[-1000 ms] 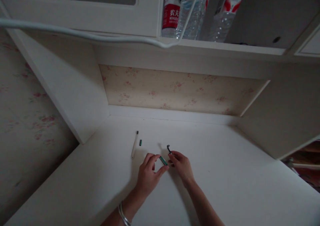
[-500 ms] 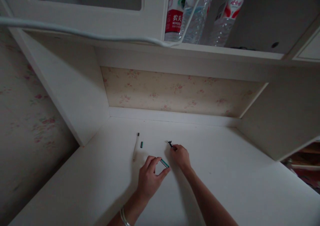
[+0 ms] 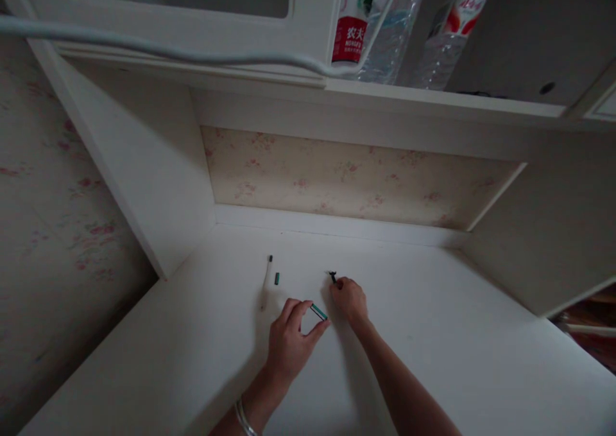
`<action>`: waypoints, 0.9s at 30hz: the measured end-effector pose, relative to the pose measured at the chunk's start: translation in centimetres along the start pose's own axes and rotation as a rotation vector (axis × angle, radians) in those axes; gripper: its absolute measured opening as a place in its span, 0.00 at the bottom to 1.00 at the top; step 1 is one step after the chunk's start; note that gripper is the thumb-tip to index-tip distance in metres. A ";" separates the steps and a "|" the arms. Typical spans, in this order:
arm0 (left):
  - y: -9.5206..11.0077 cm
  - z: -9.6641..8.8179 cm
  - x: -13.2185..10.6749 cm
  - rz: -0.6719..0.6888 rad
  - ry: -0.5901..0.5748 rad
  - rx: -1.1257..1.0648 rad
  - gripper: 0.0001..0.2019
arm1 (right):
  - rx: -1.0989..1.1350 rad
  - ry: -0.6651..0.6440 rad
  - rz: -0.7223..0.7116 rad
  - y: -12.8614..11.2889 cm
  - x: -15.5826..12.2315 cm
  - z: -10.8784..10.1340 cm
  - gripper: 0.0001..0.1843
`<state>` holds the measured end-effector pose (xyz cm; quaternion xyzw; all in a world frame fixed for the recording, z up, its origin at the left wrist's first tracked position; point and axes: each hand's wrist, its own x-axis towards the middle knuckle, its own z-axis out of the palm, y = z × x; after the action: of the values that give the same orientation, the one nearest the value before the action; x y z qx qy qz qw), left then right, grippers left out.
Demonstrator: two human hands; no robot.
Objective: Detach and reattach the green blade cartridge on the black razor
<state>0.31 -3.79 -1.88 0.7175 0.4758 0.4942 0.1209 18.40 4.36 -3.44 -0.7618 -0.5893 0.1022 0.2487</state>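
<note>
In the head view, a white toothbrush [image 3: 266, 283] lies on the white surface [image 3: 202, 333], its dark bristle end pointing away from the person. Just to the right of the toothbrush, alongside its far half, a small green piece [image 3: 277, 279] lies roughly parallel to it.

The left hand [image 3: 290, 336] is to the right of the toothbrush and nearer the person. Its thumb and fingers are clamped on the two ends of a green strip [image 3: 319, 312], with a gap between palm and strip. The strip slants, and lies to the right of the toothbrush's near end, well apart from it. A silvery bracelet [image 3: 244, 417] circles the left wrist.

The right hand [image 3: 350, 299] is farther to the right of the toothbrush, its fingers together around a black tool [image 3: 333, 277]. The tool's forked end juts out on the side away from the person, roughly level with the toothbrush's middle; the light is dim and the part small, so it may be a razor handle, but I can't be sure. Strip and tool are apart.

Beyond the toothbrush, floral wallpaper [image 3: 356, 179] fills a framed recess. To the toothbrush's left rises a white side panel [image 3: 149, 166]. Above and to its right, plastic bottles [image 3: 353, 38] stand on a shelf, and a pale cable [image 3: 192, 57] runs across above it.
</note>
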 end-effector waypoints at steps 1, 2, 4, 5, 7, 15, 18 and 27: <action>0.0 0.0 0.0 0.003 0.003 0.001 0.16 | 0.012 0.005 -0.003 0.0 0.0 0.0 0.13; 0.0 0.0 0.0 0.006 0.004 0.002 0.16 | 0.028 0.013 -0.007 0.0 -0.1 -0.1 0.13; 0.1 0.0 0.1 0.012 0.005 0.008 0.16 | 0.067 0.036 -0.023 0.0 -0.4 -0.3 0.15; 0.1 -0.1 0.1 0.014 0.004 0.012 0.16 | 0.090 0.050 -0.033 0.0 -0.6 -0.4 0.17; 0.1 -0.1 0.1 0.017 0.003 0.017 0.16 | 0.148 0.077 -0.059 0.0 -1.4 -0.8 0.18; 0.1 0.3 -0.1 0.019 -0.051 0.040 0.17 | 0.547 -0.055 -0.178 -0.7 -7.3 -1.6 0.22; 0.1 0.5 -0.3 0.030 -0.053 0.048 0.16 | 0.895 -0.213 -0.126 -0.7 -8.6 -1.6 0.20; -0.3 0.9 -0.4 0.060 -0.122 0.085 0.17 | 1.195 -0.376 0.031 -0.5 -8.5 -2.5 0.17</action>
<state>0.89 -3.67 -2.72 0.7647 0.4664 0.4322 0.1043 16.65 -4.23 -2.21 -0.4686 -0.4528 0.5501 0.5222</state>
